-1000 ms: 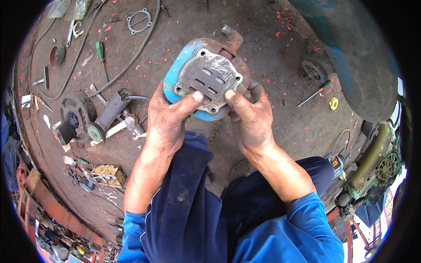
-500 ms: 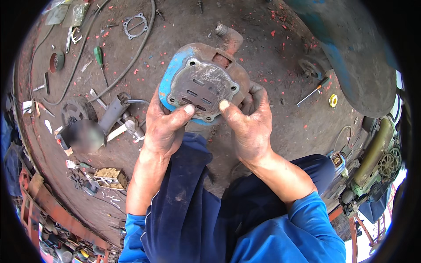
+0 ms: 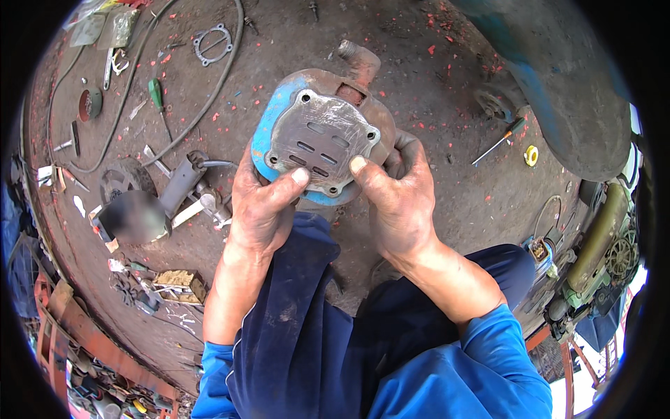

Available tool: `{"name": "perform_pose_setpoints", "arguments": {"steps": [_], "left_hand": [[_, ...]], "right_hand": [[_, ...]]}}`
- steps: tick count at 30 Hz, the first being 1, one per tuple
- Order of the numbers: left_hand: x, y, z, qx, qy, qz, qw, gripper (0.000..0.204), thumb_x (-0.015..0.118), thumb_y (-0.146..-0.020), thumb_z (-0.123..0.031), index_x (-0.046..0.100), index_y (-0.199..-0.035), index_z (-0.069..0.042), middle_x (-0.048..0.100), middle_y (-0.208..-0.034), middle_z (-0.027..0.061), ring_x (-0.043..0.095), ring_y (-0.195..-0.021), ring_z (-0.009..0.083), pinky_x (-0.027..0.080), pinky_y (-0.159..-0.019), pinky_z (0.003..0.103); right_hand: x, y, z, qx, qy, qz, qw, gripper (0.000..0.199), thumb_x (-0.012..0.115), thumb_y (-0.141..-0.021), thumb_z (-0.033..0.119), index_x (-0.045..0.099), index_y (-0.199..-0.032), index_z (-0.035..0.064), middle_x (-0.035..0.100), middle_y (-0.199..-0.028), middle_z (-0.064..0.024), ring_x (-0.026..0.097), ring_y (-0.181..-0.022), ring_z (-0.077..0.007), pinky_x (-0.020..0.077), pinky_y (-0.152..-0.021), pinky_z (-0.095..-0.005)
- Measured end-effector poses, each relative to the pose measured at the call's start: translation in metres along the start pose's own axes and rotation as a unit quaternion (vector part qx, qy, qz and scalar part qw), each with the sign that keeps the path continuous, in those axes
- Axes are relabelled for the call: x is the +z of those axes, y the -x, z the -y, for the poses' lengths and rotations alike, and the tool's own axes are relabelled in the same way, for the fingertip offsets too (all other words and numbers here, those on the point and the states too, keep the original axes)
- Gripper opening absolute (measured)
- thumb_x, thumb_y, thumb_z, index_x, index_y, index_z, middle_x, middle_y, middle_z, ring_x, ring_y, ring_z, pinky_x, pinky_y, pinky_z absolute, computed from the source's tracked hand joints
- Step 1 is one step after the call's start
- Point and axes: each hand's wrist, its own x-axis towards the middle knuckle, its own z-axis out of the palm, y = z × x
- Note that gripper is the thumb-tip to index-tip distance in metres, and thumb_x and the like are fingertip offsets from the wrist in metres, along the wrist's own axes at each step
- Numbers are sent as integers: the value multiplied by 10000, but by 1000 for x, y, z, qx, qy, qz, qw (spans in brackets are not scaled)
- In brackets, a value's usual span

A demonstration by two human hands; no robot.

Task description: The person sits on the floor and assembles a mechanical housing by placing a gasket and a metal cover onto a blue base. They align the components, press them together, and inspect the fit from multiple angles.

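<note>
Gripping blue housing (image 3: 269, 133) edges, left hand (image 3: 262, 206), right hand (image 3: 398, 199), bare floor (image 3: 433, 105) beyond

Light: even daylight, soft shadows | Glare: overexposed lower right | Edges: fisheye bending, black vignette | Blur: 1 smudged patch, possibly masked

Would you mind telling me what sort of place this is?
Probably a machine repair yard: both hands hold a blue metal housing over a grimy concrete floor strewn with a screwdriver, a gasket and engine parts.
</note>
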Motion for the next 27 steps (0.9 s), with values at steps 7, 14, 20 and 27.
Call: {"name": "perform_pose_setpoints", "arguments": {"steps": [7, 14, 20, 27], "left_hand": [[5, -1, 5, -10, 1, -17, 1000, 663, 796, -843, -39, 494, -1430, 15, 655, -1323, 157, 655, -1209, 254, 531, -1047, 419], [7, -2, 6, 16, -19, -30, 999, 664, 816, -829, -53, 492, -1405, 15, 654, -1296, 143, 653, -1175, 228, 525, -1041, 404], [13, 2, 4, 45, -19, -34, 998, 681, 824, -820, -73, 486, -1404, 20, 660, -1280, 148, 650, -1166, 216, 519, -1040, 401], [6, 1, 8, 33, 43, -22, 998, 649, 810, -850, -69, 503, -1416, 13, 670, -1290, 133, 657, -1171, 217, 524, -1036, 391]], "right_hand": [[-2, -4, -1, 22, -11, -7, 1000, 509, 709, -942, 38, 393, -1319, -94, 612, -1231, -193, 635, -1120, -207, 561, -954, -338], [-1, -5, -1, 31, -30, -1, 999, 527, 722, -930, 44, 397, -1320, -99, 599, -1267, -215, 628, -1152, -229, 545, -992, -365], [-17, -7, 10, 45, 10, 64, 997, 675, 755, -925, 98, 347, -1429, -87, 543, -1378, -237, 551, -1308, -278, 499, -1081, -426], [-18, -16, 29, -461, 580, 133, 658, 1086, 952, -588, 165, 403, -1509, -8, 474, -1536, -224, 487, -1382, -427, 391, -1160, -532]]}}
